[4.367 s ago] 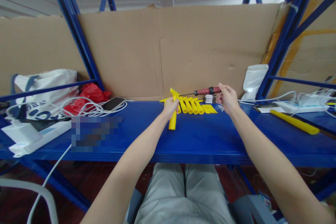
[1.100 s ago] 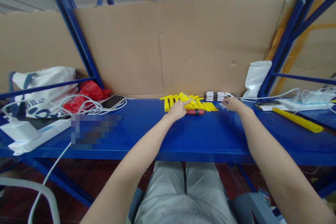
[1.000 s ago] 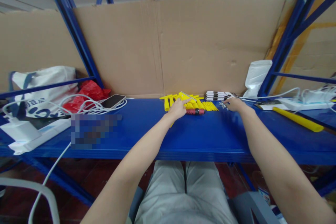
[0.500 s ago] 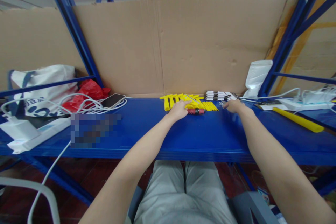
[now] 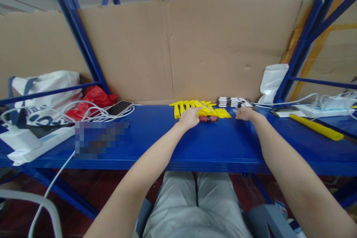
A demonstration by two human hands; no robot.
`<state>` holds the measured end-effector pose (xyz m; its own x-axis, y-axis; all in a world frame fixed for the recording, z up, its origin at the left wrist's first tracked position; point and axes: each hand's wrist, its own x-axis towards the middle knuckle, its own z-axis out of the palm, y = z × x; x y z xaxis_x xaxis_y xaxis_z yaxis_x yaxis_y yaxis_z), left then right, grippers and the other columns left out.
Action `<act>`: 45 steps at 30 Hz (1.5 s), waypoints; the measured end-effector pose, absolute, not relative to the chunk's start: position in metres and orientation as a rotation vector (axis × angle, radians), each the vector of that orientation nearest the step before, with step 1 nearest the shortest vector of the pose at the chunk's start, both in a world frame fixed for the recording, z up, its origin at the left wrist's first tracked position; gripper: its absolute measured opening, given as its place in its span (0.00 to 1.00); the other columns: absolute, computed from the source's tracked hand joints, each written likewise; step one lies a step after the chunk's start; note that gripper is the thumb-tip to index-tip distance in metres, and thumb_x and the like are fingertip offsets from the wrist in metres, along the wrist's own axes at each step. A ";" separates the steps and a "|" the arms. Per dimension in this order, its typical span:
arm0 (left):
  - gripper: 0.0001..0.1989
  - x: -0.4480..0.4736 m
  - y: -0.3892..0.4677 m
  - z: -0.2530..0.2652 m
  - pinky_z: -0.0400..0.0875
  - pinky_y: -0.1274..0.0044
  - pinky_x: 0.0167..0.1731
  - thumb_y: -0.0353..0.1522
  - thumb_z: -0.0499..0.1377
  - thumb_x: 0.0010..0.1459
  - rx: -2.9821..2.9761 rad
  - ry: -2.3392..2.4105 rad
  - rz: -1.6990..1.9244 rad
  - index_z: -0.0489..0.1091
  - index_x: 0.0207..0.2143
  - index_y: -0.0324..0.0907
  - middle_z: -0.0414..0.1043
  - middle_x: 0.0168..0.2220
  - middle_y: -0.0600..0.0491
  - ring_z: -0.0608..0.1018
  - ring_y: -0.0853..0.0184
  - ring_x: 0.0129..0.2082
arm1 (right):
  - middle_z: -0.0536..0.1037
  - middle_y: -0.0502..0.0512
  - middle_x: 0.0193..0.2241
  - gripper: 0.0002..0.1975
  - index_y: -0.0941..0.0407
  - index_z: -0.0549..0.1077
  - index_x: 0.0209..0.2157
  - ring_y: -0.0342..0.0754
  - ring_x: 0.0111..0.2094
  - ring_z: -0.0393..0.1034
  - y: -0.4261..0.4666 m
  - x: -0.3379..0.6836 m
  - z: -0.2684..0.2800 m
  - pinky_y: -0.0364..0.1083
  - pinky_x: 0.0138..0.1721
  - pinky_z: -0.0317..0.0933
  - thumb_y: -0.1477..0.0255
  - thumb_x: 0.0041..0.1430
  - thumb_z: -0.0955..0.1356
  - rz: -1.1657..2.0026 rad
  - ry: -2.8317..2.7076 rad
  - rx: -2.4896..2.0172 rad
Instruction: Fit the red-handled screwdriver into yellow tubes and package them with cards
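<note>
My left hand (image 5: 190, 117) is closed at the near side of the yellow plastic parts, its fingers round a yellow plastic piece (image 5: 205, 111); a thin pale strip (image 5: 204, 104) slants just beyond it. Several yellow T-shaped parts (image 5: 183, 106) stand in a row to the left, and small yellow pieces (image 5: 222, 113) lie in a row to the right. A red and black screwdriver-like tool (image 5: 208, 118) lies beside my left fingers. My right hand (image 5: 244, 113) has its fingers pinched together over small silvery bits (image 5: 235, 111); anything between the fingertips is too small to make out.
Stacked white and black packs (image 5: 229, 102) stand against the cardboard wall (image 5: 209, 48). A white pouch (image 5: 272, 83) leans at the right post. A yellow tube (image 5: 316, 127) lies right. At left are a phone (image 5: 120, 108), cables, a red bag (image 5: 96, 98) and a power strip (image 5: 44, 144).
My right fingers have drawn together and curled downward over the small silvery bits. My left hand has stayed nearly in place.
</note>
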<state>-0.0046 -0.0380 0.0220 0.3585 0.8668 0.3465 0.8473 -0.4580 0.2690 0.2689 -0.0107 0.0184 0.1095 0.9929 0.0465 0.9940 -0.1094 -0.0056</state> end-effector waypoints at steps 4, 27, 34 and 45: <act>0.25 -0.004 -0.040 0.022 0.62 0.65 0.52 0.25 0.52 0.55 2.570 1.554 0.726 0.65 0.56 0.45 0.69 0.51 0.44 0.71 0.56 0.50 | 0.77 0.64 0.34 0.06 0.59 0.76 0.25 0.57 0.43 0.71 -0.013 0.262 0.021 0.49 0.43 0.63 0.74 0.49 0.67 -0.055 -2.012 -2.289; 0.27 0.008 -0.054 0.021 0.68 0.65 0.46 0.25 0.48 0.58 2.799 1.490 0.642 0.57 0.60 0.46 0.65 0.51 0.43 0.72 0.56 0.48 | 0.73 0.52 0.27 0.05 0.57 0.69 0.22 0.48 0.36 0.67 -0.022 0.176 0.020 0.48 0.43 0.59 0.72 0.49 0.66 0.270 -1.769 -1.318; 0.26 0.008 -0.052 0.019 0.69 0.65 0.43 0.25 0.47 0.57 2.831 1.490 0.648 0.58 0.59 0.44 0.66 0.49 0.43 0.73 0.56 0.46 | 0.72 0.51 0.29 0.04 0.57 0.66 0.25 0.46 0.35 0.66 -0.017 0.172 0.014 0.48 0.44 0.59 0.73 0.46 0.67 0.394 -1.628 -1.262; 0.26 -0.001 -0.045 0.022 0.65 0.65 0.50 0.26 0.48 0.59 2.748 1.523 0.733 0.57 0.60 0.42 0.64 0.55 0.42 0.70 0.57 0.52 | 0.72 0.50 0.24 0.07 0.59 0.71 0.25 0.41 0.27 0.61 -0.040 0.171 0.029 0.43 0.33 0.57 0.70 0.48 0.67 0.797 -1.497 -1.319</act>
